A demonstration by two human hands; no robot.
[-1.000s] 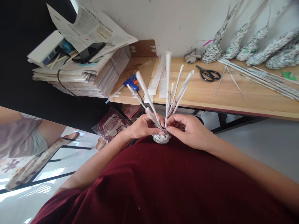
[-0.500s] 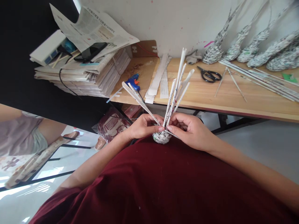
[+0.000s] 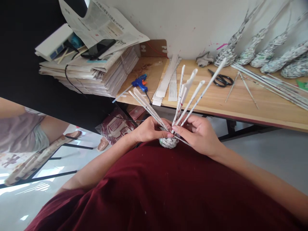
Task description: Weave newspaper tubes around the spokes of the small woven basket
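Note:
A small round body woven from newspaper (image 3: pixel 169 143) sits against my dark red shirt, below both hands. Several rolled paper tubes (image 3: pixel 182 96) rise from its top and fan out. My left hand (image 3: pixel 151 130) grips the weave's upper left edge, thumb pressed by the base of two leaning tubes (image 3: pixel 149 107). On the other side, my right hand (image 3: pixel 201 134) pinches the bases of the right-hand tubes between thumb and fingers. One thin strand (image 3: pixel 182 140) sticks out under my right thumb. The fingertips behind the tubes are partly hidden.
On the wooden table (image 3: pixel 204 99) lie black scissors (image 3: pixel 221 79), a blue glue gun (image 3: pixel 140 82), paper strips (image 3: pixel 166 80) and long paper tubes (image 3: pixel 276 85). Finished woven pieces (image 3: pixel 226 57) lean on the wall. A newspaper stack (image 3: pixel 96 77) stands left. Another person's leg (image 3: pixel 54 130) shows at left.
The upright tubes have spread apart and tilt further right, with one now leaning far towards the scissors. Both hands keep their hold near the weave. The whole view has shifted slightly.

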